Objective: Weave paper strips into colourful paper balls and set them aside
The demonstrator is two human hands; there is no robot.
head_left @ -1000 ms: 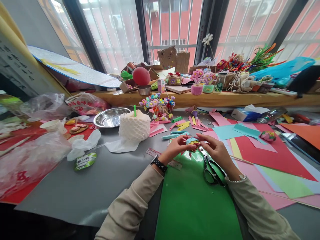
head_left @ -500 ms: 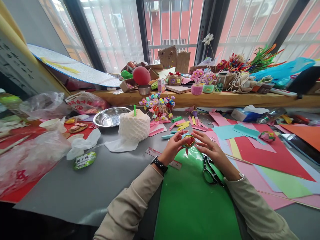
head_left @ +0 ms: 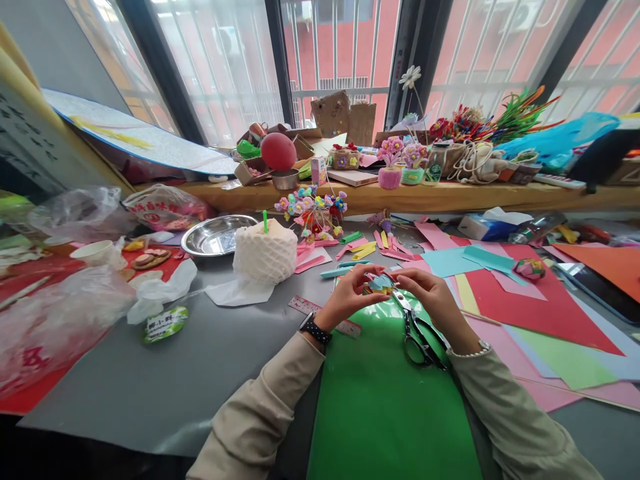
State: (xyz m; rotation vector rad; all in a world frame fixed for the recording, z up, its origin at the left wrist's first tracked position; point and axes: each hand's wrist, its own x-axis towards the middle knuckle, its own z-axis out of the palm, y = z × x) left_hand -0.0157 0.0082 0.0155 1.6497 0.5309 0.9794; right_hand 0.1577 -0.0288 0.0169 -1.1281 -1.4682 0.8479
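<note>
the person's left hand (head_left: 345, 301) is curled around the left side of a small paper piece (head_left: 381, 284), gripping it between thumb and fingers. the piece, in blue, yellow and pink, sits right at that hand's fingertips, at the far end of a glossy green sheet (head_left: 395, 407). the right hand (head_left: 434, 301) is on the other side, bent fingers reaching to the piece's right edge; whether they pinch it or merely touch it cannot be told. the piece is thus between the two hands, right of the left palm. scissors (head_left: 411, 320) lie on the sheet just nearer the person, below the right hand. a ruler (head_left: 303, 305) shows on both sides of the left wrist, teal strips (head_left: 337, 272) lie just beyond the left hand, and a pink-and-green ball (head_left: 530, 269) rests well apart to the right
</note>
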